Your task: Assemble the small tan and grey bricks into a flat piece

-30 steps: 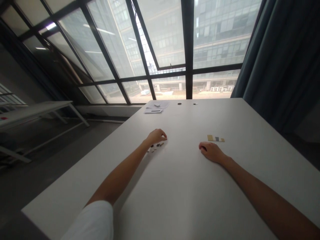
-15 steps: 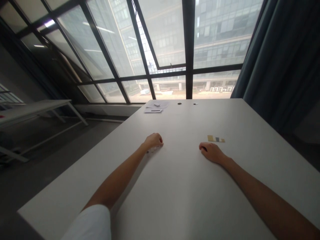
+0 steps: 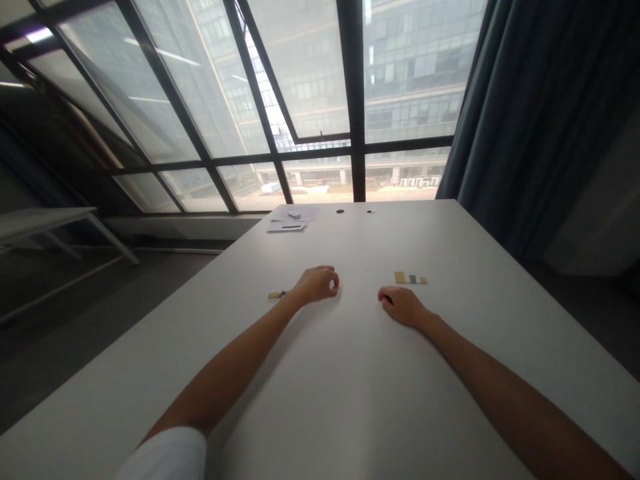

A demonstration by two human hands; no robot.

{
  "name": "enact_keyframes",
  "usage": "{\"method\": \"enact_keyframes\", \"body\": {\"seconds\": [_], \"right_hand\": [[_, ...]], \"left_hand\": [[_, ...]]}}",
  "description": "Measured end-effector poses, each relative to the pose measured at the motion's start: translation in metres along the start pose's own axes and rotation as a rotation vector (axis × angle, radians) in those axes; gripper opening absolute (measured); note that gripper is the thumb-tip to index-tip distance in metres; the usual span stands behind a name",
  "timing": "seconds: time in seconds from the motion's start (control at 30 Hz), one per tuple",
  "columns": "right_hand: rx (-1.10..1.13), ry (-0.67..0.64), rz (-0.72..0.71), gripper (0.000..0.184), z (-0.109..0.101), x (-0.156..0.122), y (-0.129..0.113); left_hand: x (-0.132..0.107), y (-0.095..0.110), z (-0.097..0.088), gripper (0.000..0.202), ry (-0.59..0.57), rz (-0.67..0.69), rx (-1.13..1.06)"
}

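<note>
My left hand (image 3: 317, 285) hovers just over the white table (image 3: 360, 373), its thumb and forefinger pinched in a ring. A tiny pale bit seems to show at the fingertips, too small to name. Left of that wrist lie small yellow and dark grey pieces (image 3: 277, 295), partly covered by the forearm. My right hand (image 3: 404, 307) rests on the tabletop with its fingers curled closed; whatever is inside, if anything, is hidden. Just beyond it lies a short row of flat yellow, whitish and grey pieces (image 3: 410, 278), apart from the hand.
Papers (image 3: 289, 220) with a small white object on top lie at the table's far left corner. Two dark round spots, one a disc (image 3: 340, 211), are near the far edge. Windows stand behind, a dark curtain (image 3: 505, 133) hangs right, and another table (image 3: 45, 220) is at left.
My left hand has moved right across the table, uncovering more of the small pieces by its wrist. My right hand stays by the row of pieces. The whole view has swung right.
</note>
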State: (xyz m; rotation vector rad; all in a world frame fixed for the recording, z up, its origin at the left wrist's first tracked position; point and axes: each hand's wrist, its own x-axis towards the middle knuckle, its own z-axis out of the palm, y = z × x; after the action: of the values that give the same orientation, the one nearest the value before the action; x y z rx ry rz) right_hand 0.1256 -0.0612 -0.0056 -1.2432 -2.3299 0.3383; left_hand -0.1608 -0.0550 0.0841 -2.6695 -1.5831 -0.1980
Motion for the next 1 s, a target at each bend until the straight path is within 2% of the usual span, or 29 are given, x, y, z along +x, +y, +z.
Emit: {"method": "enact_keyframes", "body": {"seconds": [0.2, 0.33, 0.47, 0.57, 0.8, 0.93, 1.0], "right_hand": [[0.245, 0.218, -0.036, 0.02, 0.0, 0.004, 0.0], [0.339, 0.347, -0.004, 0.015, -0.005, 0.008, 0.006], [0.29, 0.35, 0.074, 0.013, -0.006, 0.008, 0.013], [0.286, 0.341, 0.08, 0.014, -0.004, 0.008, 0.014], [0.462, 0.3, 0.101, 0.018, 0.0, 0.008, 0.013], [0.604, 0.368, 0.151, 0.02, -0.002, 0.011, 0.014], [0.685, 0.448, 0.192, 0.023, -0.003, 0.013, 0.015]], "left_hand": [[0.026, 0.049, 0.006, 0.013, 0.095, 0.251, -0.017], [0.047, 0.068, 0.018, 0.013, 0.139, 0.328, -0.028], [0.061, 0.073, 0.027, 0.011, 0.139, 0.383, -0.02], [0.065, 0.072, 0.031, 0.011, 0.133, 0.412, -0.006], [0.066, 0.069, 0.031, 0.012, 0.149, 0.451, -0.002], [0.067, 0.069, 0.03, 0.016, 0.217, 0.471, -0.05], [0.068, 0.071, 0.032, 0.021, 0.302, 0.392, -0.137]]}}
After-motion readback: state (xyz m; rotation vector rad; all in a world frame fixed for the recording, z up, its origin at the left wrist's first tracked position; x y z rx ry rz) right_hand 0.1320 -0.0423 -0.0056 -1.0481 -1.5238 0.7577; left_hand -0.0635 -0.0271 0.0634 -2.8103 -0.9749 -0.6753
